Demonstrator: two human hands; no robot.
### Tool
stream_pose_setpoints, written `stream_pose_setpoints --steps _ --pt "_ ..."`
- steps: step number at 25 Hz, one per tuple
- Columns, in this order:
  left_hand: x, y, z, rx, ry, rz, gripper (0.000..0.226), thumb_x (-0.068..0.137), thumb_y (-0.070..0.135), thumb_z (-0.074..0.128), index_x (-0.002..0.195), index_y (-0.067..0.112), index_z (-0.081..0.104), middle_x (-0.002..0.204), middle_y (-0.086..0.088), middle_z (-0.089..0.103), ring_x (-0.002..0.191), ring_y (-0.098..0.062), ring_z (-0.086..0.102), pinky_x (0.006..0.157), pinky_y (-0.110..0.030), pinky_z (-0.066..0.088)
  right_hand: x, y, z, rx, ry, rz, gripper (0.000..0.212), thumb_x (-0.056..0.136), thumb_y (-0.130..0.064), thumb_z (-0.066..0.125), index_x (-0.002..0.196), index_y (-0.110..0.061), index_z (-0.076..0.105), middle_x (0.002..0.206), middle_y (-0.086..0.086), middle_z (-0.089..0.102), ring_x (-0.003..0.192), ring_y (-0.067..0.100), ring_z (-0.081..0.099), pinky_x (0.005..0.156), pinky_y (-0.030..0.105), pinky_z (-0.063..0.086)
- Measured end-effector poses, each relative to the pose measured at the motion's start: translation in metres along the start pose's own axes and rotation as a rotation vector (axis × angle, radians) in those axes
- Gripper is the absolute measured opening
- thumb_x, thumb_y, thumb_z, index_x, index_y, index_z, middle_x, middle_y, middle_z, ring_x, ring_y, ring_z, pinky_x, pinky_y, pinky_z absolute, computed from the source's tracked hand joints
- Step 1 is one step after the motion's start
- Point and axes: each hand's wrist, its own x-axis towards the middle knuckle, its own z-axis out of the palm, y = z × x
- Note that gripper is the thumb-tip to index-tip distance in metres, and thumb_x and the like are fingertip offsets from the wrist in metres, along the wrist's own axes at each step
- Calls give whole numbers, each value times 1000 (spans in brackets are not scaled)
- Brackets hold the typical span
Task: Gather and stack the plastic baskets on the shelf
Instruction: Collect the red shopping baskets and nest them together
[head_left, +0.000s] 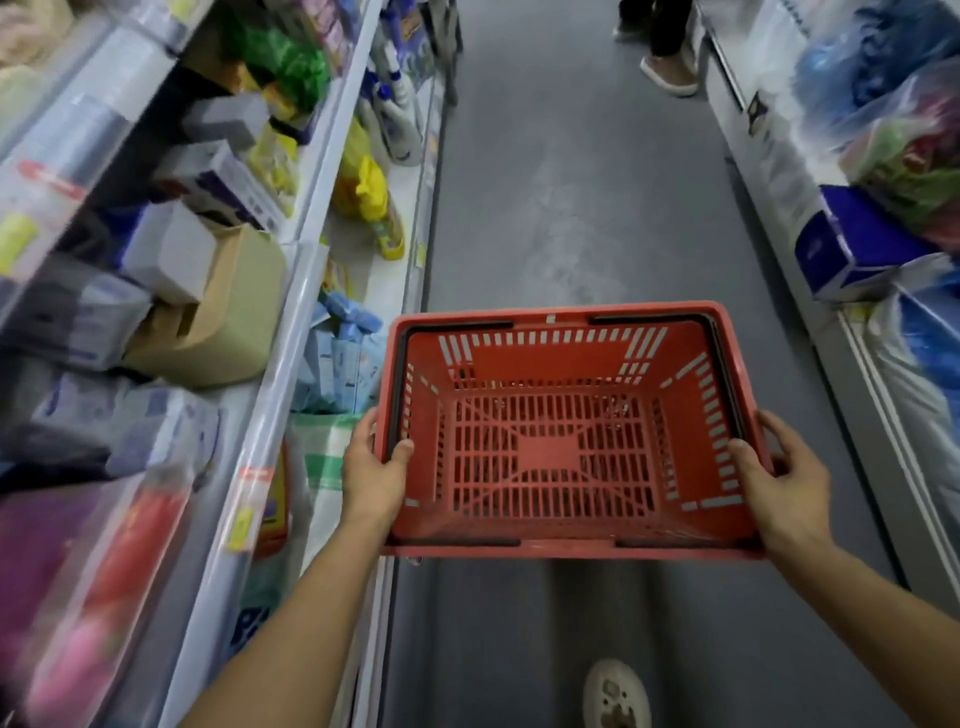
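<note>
Carrying is underway: one red basket (563, 431) is held level above the aisle floor (571, 182), gripped at its side rims by the left hand (375, 467) and the right hand (779, 480), thumbs hooked inside. No stack is seen yet, so gathering looks early. Left of the basket stands the shelf (291, 291). The basket is empty, slotted, with black handles folded down.
</note>
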Motion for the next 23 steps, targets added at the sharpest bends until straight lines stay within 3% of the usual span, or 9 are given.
stream_pose_setpoints --steps 5,9,11,13,16,19,23 --pt "75 1 22 60 -90 -1 57 88 9 66 139 23 46 130 -9 64 114 -24 63 101 -47 49 32 16 41 28 26 82 51 88 -32 61 136 -31 44 119 14 63 97 30 66 89 54 52" --pt "119 -21 39 97 -160 -19 60 88 2 65 142 19 45 131 -6 61 111 -18 61 95 -34 49 43 46 76 23 75 141 49 89 -28 59 136 -31 45 115 14 65 94 30 67 87 54 54" --pt "139 -44 47 107 -208 -42 62 87 2 66 140 26 46 128 -6 64 110 -20 64 97 -39 51 49 64 91 6 96 175 48 90 -25 58 137 -29 45 112 13 65 94 30 66 88 52 53" --pt "155 -70 58 133 -281 -62 63 87 3 67 140 29 45 128 -4 64 114 -21 63 100 -44 50 54 88 103 -30 102 203 48 90 -23 58 137 -29 46 110 8 63 97 29 65 91 52 51" --pt "167 -107 71 196 -402 -80 66 89 6 65 147 24 38 140 4 51 128 -16 50 107 -36 40 59 118 117 -126 20 246 50 90 -18 59 136 -31 47 112 -3 58 111 25 58 100 48 45" --pt "174 -143 79 277 -467 -28 70 93 14 61 152 28 26 150 4 41 137 -14 40 114 -41 35 67 146 125 -202 -105 210 66 88 -14 63 143 -34 34 123 -7 51 113 16 51 102 42 40" --pt "184 -167 88 330 -447 123 65 94 34 57 150 39 24 144 9 48 129 -13 49 110 -46 41 84 169 132 -259 -128 145 77 89 -13 59 149 -35 17 131 -10 43 116 11 44 103 38 35"
